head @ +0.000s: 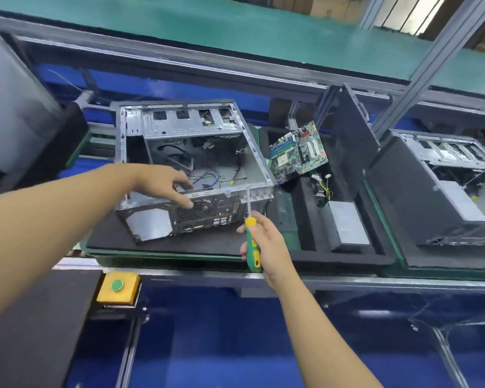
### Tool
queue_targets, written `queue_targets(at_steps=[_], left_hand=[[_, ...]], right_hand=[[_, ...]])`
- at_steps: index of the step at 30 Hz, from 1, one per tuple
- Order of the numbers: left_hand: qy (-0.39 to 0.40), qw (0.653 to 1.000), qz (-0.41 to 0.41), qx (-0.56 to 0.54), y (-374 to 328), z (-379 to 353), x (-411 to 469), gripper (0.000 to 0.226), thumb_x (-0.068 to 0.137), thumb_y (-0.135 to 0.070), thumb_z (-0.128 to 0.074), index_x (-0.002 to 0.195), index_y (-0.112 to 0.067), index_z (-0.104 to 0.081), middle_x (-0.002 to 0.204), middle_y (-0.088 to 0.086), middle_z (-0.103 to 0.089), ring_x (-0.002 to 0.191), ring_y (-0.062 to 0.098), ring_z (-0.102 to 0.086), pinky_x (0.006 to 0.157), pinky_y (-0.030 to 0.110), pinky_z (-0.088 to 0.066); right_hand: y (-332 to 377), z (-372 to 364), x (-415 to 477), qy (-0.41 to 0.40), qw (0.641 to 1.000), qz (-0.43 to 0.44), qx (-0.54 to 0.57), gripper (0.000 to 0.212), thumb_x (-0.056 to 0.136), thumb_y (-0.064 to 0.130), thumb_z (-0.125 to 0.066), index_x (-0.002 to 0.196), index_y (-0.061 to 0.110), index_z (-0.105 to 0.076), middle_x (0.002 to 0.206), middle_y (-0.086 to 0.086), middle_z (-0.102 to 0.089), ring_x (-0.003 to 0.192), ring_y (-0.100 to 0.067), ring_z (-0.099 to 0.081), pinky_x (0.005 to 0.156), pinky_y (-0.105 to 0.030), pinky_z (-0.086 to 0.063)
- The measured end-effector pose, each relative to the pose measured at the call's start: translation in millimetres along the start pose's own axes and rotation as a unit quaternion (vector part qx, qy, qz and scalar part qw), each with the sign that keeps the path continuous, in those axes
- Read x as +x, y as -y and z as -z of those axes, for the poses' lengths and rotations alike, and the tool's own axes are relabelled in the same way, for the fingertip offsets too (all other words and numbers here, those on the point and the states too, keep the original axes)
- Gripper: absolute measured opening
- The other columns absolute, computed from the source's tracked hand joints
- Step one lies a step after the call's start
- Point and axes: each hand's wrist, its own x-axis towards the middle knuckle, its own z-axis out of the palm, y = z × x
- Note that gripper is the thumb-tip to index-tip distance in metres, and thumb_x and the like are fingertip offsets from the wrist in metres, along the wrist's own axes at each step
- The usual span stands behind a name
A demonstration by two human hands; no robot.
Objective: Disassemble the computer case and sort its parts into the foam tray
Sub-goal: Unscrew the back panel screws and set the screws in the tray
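Green belt (207, 26) upper frame | case (179, 121) centre on black foam (179, 245) | left hand (163, 186) spread at case | right hand (266, 242) clasps screwdriver (252, 247)

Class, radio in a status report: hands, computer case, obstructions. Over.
Left hand rests on computer case rear edge. Right hand grips screwdriver, tip at case rim. Motherboard in foam tray. Loose cables inside case.

Left grip (164, 186) relaxed, outstretched; right grip (267, 242) clasps screwdriver (253, 256).
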Motion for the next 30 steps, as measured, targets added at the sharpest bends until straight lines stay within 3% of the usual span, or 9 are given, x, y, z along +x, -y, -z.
queue_targets(at_steps=[2,4,7,12,15,17,21,26,30], left_hand=[[0.028,0.999,0.018,0.009,19.7,-12.1,-4.7,0.078,0.079,-0.059,-0.074,0.142,-0.021,-0.047,0.13,-0.011,-0.05,0.116,0.014,-0.051,0.103,0.031,-0.039],[0.001,0.999,0.021,0.044,32.0,-31.0,-0.8,0.068,0.083,-0.048,-0.074,0.138,-0.015,-0.049,0.131,0.0,-0.057,0.111,0.021,-0.055,0.099,0.036,-0.044],[-0.084,0.989,0.023,0.118,39.9,-51.5,10.7,0.038,0.087,-0.047,-0.064,0.107,-0.015,-0.058,0.102,0.004,-0.062,0.088,0.021,-0.056,0.078,0.04,-0.05],[-0.117,0.983,0.024,0.143,45.1,-55.8,14.0,0.035,0.086,-0.054,-0.061,0.077,-0.026,-0.043,0.077,-0.008,-0.052,0.068,0.008,-0.049,0.056,0.033,-0.041],[-0.172,0.971,0.017,0.166,45.1,-61.9,12.9,0.038,0.086,-0.057,-0.057,0.09,-0.021,-0.05,0.081,-0.008,-0.058,0.074,0.015,-0.055,0.061,0.035,-0.047],[-0.199,0.966,0.01,0.163,44.0,-65.1,11.0,0.035,0.086,-0.061,-0.055,0.098,-0.029,-0.047,0.084,-0.008,-0.057,0.078,0.021,-0.056,0.061,0.034,-0.044],[-0.219,0.965,-0.005,0.144,42.6,-65.3,10.0,0.031,0.085,-0.067,-0.053,0.092,-0.039,-0.044,0.078,-0.012,-0.053,0.075,0.021,-0.053,0.062,0.034,-0.044],[-0.234,0.961,-0.003,0.148,44.9,-66.9,13.5,0.056,0.084,-0.079,-0.046,0.12,-0.038,-0.056,0.105,-0.004,-0.067,0.095,0.026,-0.064,0.068,0.036,-0.047],[-0.231,0.964,-0.002,0.13,43.1,-65.4,11.3,0.049,0.084,-0.078,-0.045,0.114,-0.042,-0.057,0.095,-0.006,-0.064,0.087,0.024,-0.061,0.068,0.036,-0.047]], right_hand=[[-5.7,-22.3,-3.9,0.011,1.0,-0.012,-0.008,0.032,0.101,0.023,-0.053,0.133,0.023,-0.054,0.1,-0.004,-0.071,0.058,-0.018,-0.054,0.053,-0.032,-0.049],[-13.3,-41.7,-8.3,0.007,1.0,-0.029,0.002,0.026,0.103,0.019,-0.05,0.128,0.019,-0.058,0.096,-0.006,-0.07,0.055,-0.018,-0.051,0.05,-0.03,-0.046],[-24.2,-61.9,-13.5,-0.019,0.999,-0.049,0.007,0.022,0.104,0.016,-0.048,0.122,0.013,-0.061,0.09,-0.007,-0.07,0.052,-0.018,-0.05,0.048,-0.028,-0.045],[-40.4,-87.6,-27.2,-0.06,0.996,-0.073,0.003,0.021,0.103,0.02,-0.052,0.118,0.011,-0.063,0.088,-0.007,-0.069,0.053,-0.018,-0.05,0.048,-0.028,-0.045],[-46.5,-105.5,-34.7,-0.053,0.997,-0.062,-0.017,0.018,0.104,0.02,-0.051,0.115,0.013,-0.063,0.087,-0.005,-0.068,0.053,-0.017,-0.05,0.048,-0.028,-0.044],[-49.1,-117.1,-37.1,-0.047,0.997,-0.055,-0.036,0.017,0.103,0.022,-0.051,0.114,0.017,-0.062,0.086,-0.002,-0.067,0.053,-0.016,-0.049,0.048,-0.028,-0.044],[-50.2,-137.8,-35.3,-0.035,0.997,-0.03,-0.066,0.019,0.102,0.028,-0.052,0.117,0.033,-0.062,0.08,0.005,-0.066,0.051,-0.015,-0.048,0.046,-0.026,-0.042],[-47.8,-148.0,-28.3,-0.044,0.996,-0.028,-0.076,0.028,0.101,0.03,-0.051,0.122,0.045,-0.061,0.078,0.008,-0.064,0.051,-0.014,-0.048,0.045,-0.025,-0.042],[-47.5,-147.7,-25.5,-0.057,0.995,-0.035,-0.069,0.029,0.1,0.03,-0.05,0.119,0.049,-0.061,0.078,0.008,-0.064,0.05,-0.014,-0.048,0.045,-0.025,-0.042]])
